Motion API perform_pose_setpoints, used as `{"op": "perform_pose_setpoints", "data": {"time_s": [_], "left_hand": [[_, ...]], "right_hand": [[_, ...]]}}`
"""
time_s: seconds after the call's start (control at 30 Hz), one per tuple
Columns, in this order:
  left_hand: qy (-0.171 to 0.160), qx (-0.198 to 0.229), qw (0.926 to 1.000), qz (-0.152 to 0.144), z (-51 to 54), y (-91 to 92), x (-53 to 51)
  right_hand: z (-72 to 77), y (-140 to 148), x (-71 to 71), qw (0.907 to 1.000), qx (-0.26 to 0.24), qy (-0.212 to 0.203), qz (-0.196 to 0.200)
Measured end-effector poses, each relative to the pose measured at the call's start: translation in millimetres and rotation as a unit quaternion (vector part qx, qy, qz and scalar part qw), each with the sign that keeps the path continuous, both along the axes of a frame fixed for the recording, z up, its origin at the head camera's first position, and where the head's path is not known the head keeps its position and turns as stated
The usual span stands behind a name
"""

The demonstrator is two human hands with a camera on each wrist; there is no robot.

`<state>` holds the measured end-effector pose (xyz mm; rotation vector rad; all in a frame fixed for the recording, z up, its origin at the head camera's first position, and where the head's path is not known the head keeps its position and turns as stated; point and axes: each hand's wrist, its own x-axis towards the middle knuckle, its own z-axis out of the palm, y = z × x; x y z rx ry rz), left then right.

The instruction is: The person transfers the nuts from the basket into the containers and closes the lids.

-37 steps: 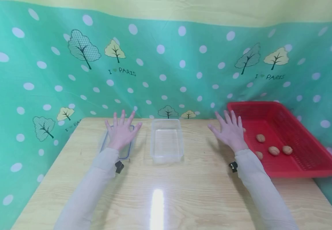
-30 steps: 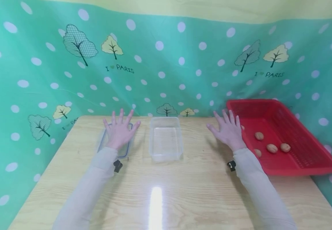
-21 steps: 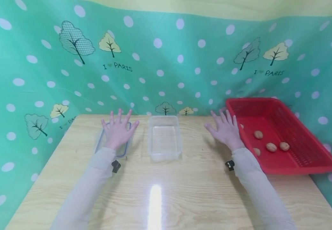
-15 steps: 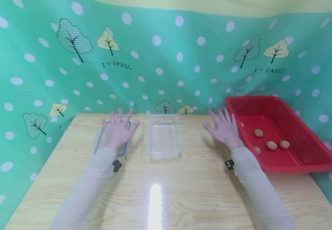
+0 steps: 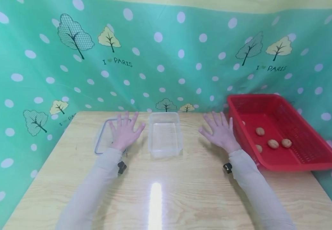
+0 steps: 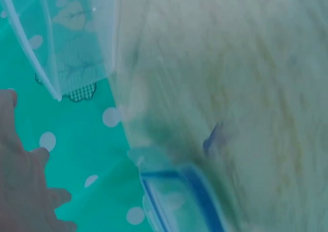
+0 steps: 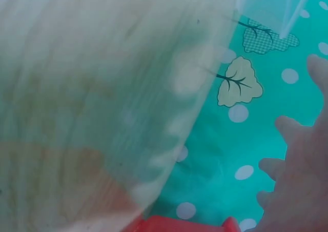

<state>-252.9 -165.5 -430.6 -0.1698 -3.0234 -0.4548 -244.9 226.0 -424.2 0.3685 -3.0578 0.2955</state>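
My left hand, fingers spread and holding nothing, hovers over the right part of a clear lid with a blue seal. To its right stands a clear plastic container, with nothing visible inside. My right hand is spread too, above the table between that container and a red basket. Several walnuts lie in the basket, among them one walnut near its middle. The left wrist view shows the lid's corner and the container; the right wrist view catches the basket's rim.
Everything stands on a light wooden table, with a bright light reflection near its front. A green dotted curtain hangs behind the table and along its sides.
My left hand has shifted right, uncovering more of the lid. My right hand has drifted slightly left, away from the basket. The head view has tilted a little; both hands stay spread.
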Motion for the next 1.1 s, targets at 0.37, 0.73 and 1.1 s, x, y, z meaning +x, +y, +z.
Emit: {"op": "perform_pose_setpoints", "data": {"time_s": [0.37,0.73,1.1], "left_hand": [[-0.022,0.023,0.9972,-0.067,-9.3,26.9,8.0],[-0.071,0.111,0.9817,-0.137,-17.3,41.5,8.9],[-0.148,0.234,0.9467,-0.165,-17.4,43.1,10.8]], "right_hand": [[-10.6,1.2,15.4,0.9995,-0.024,0.001,0.02],[-2.3,0.7,41.4,0.9977,-0.048,0.004,0.047],[16.3,-7.0,58.6,0.9936,-0.077,0.033,0.075]]}}
